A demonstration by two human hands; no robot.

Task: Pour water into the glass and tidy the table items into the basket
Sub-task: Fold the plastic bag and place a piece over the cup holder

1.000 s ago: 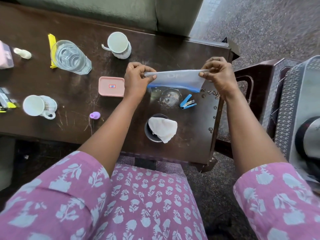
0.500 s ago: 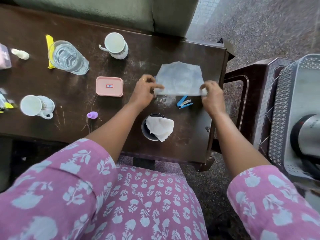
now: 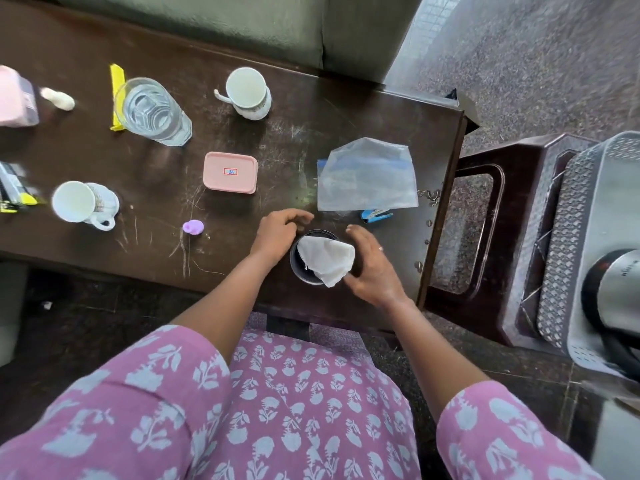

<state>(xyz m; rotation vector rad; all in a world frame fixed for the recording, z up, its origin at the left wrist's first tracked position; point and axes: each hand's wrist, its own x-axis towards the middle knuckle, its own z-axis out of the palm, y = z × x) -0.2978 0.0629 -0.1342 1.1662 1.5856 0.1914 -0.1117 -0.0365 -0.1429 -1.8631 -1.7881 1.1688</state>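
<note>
Step in hand: tidying. The tall clear glass (image 3: pixel 152 110), at 10 o'clock on the dark scratched wooden surface (image 3: pixel 311 126), already holds water, so the pour reads as done. Your left hand (image 3: pixel 282 230) rests at 10 o'clock of the small dark round cup (image 3: pixel 298 266), its grip loosely curled and holding nothing. Your right hand (image 3: pixel 372 268) stands at 3 o'clock of the same cup, its grip spread; it lies against or just beside the crumpled white tissue (image 3: pixel 327 258) that sits in the cup's mouth, and contact cannot be confirmed. The clear plastic zip bag with blue seal (image 3: pixel 367 174) lies flat at 12 o'clock of the cup, and the small blue stapler (image 3: pixel 376 215) sits just below the bag's lower edge. The grey perforated plastic basket (image 3: pixel 581 188) stands off the surface at 3 o'clock and holds a steel kettle (image 3: pixel 620 292). Judgement: both hands bracket the cup, so it is the likely next pickup. Close round its wall, keep it upright so that the tissue does not drop out, and carry it across the gap at 3 o'clock. Two white mugs, a pink lid and small items remain unsorted.
</note>
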